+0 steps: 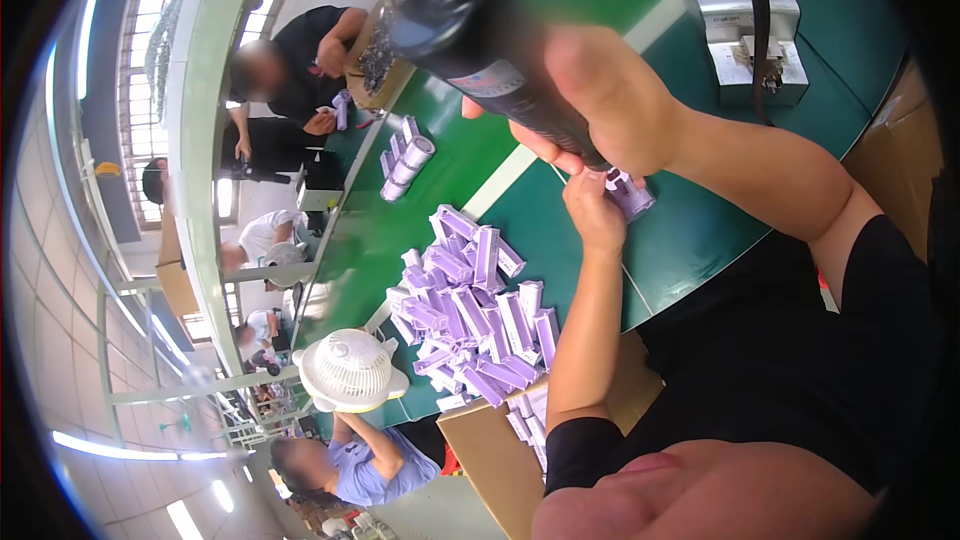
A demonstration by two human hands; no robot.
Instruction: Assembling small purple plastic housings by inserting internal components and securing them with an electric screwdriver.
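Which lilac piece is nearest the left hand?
The lone lilac piece at the left hand, by the lower end of the black driver; the others are farther off, mostly in the big heap, some in the cardboard box.

Barred window (134, 90), glowing ceiling tubes (115, 448), pale ceiling panels (60, 340), green workbench (700, 230).

Dark lettering (727, 19) on silver machine (722, 33)

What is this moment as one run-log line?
Left hand: holding purple piece; Right hand: gripping black cylindrical tool, tip near piece; Nearby: purple parts pile, green tabletop
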